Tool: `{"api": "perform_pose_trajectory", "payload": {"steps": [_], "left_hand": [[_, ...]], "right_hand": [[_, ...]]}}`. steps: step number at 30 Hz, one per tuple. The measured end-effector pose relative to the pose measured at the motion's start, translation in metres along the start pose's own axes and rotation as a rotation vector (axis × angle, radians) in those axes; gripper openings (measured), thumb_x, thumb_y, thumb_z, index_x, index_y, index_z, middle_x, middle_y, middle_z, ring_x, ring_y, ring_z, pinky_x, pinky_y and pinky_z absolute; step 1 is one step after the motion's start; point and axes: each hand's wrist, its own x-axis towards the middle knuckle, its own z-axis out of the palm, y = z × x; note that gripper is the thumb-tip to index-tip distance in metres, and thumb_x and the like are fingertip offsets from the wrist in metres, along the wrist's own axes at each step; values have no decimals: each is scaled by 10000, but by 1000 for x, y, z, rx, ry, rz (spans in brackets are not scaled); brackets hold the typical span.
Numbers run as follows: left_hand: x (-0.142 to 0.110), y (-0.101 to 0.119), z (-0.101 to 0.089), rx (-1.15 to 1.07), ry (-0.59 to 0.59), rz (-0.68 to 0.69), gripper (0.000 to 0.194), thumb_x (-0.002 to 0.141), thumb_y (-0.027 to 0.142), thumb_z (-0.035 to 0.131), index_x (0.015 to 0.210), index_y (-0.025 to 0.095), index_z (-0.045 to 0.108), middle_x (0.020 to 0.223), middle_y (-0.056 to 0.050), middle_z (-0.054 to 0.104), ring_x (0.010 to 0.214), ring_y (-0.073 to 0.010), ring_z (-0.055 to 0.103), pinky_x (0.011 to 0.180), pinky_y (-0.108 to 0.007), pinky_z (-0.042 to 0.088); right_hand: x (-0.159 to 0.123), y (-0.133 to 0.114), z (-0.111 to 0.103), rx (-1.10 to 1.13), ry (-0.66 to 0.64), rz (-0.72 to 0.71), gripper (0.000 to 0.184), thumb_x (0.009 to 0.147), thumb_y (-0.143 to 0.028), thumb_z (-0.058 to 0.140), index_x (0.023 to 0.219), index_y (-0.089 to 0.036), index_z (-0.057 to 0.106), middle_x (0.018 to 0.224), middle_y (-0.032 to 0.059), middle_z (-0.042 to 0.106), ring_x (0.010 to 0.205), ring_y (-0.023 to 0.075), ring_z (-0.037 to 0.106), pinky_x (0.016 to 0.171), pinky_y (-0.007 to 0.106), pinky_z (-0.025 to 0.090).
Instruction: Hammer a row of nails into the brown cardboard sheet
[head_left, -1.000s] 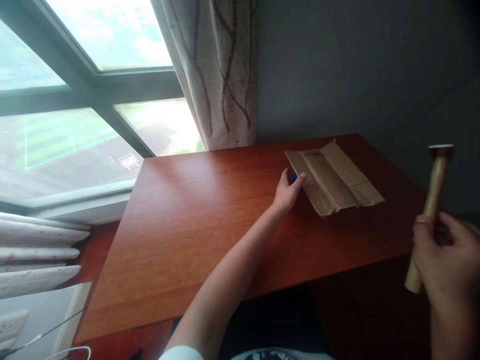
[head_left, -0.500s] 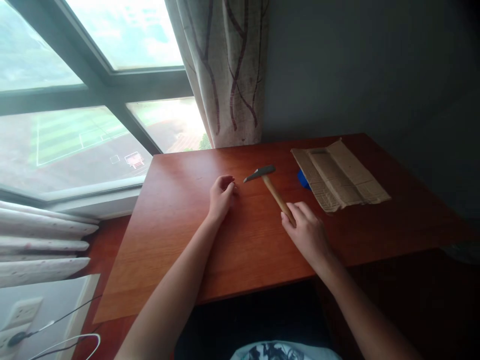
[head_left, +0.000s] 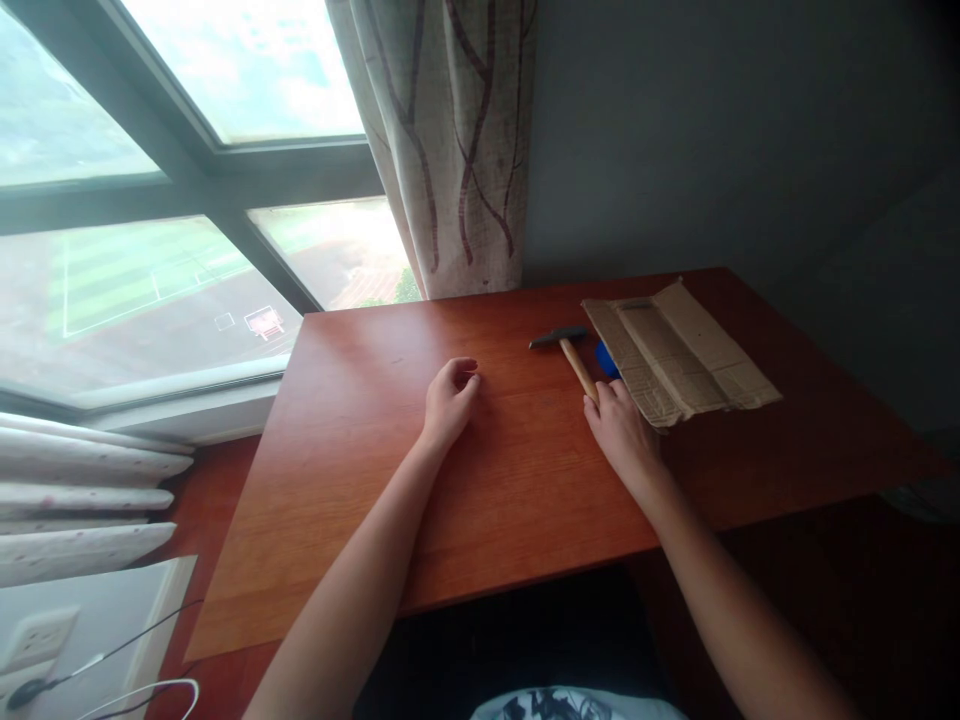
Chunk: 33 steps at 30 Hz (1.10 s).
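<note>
My right hand (head_left: 621, 425) is wrapped round the lower end of a hammer's wooden handle, close to the near left edge of the cardboard. The hammer (head_left: 577, 366) has a dark metal head with one tapered end pointing left, and it lies low at the tabletop. To the left, my left hand (head_left: 450, 400) rests on its side on the wooden table (head_left: 337, 470). Its fingers are curled in, with thumb and forefinger close together. Whatever they may hold is too small or hidden to make out.
A creased piece of cardboard (head_left: 679, 350) lies at the right, partly over a blue object (head_left: 607, 360). A window (head_left: 150, 290) and a patterned curtain (head_left: 465, 150) border the table's far left. Cables (head_left: 142, 640) hang by a wall socket (head_left: 41, 640) at lower left.
My right hand has moved the hammer to the right and down, toward the cardboard. My left hand has barely shifted, its curled fingers slightly changed.
</note>
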Motion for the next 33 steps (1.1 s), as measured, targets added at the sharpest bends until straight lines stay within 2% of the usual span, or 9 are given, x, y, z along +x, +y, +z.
{"api": "perform_pose_trajectory", "payload": {"steps": [10, 14, 17, 20, 25, 29, 31, 33], "left_hand": [[-3, 6, 1, 71, -2, 14, 240, 839, 241, 651, 1068, 190, 703, 1077, -94, 764, 972, -246, 729, 930, -405, 580], [-6, 9, 0, 66, -4, 21, 230, 855, 244, 629, 1068, 184, 693, 1110, -104, 759, 993, -244, 729, 915, -390, 585], [-9, 13, 0, 48, -6, 31, 217, 869, 237, 603, 1061, 189, 690, 1125, -94, 758, 996, -225, 731, 912, -364, 585], [-12, 18, 1, 35, -18, 43, 208, 863, 219, 595, 1042, 192, 698, 1113, -83, 761, 975, -213, 728, 916, -358, 577], [-16, 20, -2, 8, -49, 42, 183, 846, 233, 636, 1006, 189, 713, 1072, -84, 767, 960, -225, 722, 914, -372, 570], [-18, 21, -3, -30, -61, 29, 175, 833, 236, 657, 992, 194, 717, 1053, -80, 766, 962, -227, 717, 920, -368, 565], [-21, 25, 0, -58, -66, 23, 180, 840, 251, 654, 997, 189, 713, 1068, -89, 762, 978, -228, 716, 922, -363, 562], [-25, 30, 3, -90, -82, 22, 192, 861, 290, 645, 1008, 183, 706, 1080, -98, 759, 991, -226, 719, 917, -354, 564]], "right_hand": [[2, -5, -7, -96, -3, 78, 272, 1014, -354, 666, 1209, -165, 674, 1184, 80, 702, 1002, 229, 699, 874, 444, 592], [-13, -19, -18, -61, 32, 78, 320, 1020, -336, 614, 1239, -109, 664, 1148, 187, 706, 1012, 310, 684, 830, 437, 547], [-31, -36, -24, 0, 67, 18, 414, 1027, -323, 564, 1371, -96, 608, 1366, 258, 636, 1206, 387, 607, 886, 476, 511], [-44, -46, -23, 70, 80, -58, 418, 1036, -217, 489, 1424, -100, 589, 1527, 239, 550, 1372, 396, 496, 1020, 527, 463], [-47, -35, -15, 219, 68, -104, 479, 970, -36, 407, 1386, -90, 639, 1460, 250, 618, 1393, 373, 514, 1082, 543, 467], [-46, -24, -16, 409, 67, -81, 469, 974, -68, 418, 1385, -91, 642, 1462, 258, 610, 1417, 393, 498, 1152, 616, 405], [-44, -29, -17, 544, 54, -81, 427, 1001, -122, 427, 1362, -119, 655, 1470, 240, 602, 1430, 390, 486, 1185, 632, 365], [-38, -44, -17, 709, 20, -96, 367, 1031, -192, 463, 1334, -166, 668, 1452, 206, 616, 1406, 363, 517, 1187, 603, 389]]}}
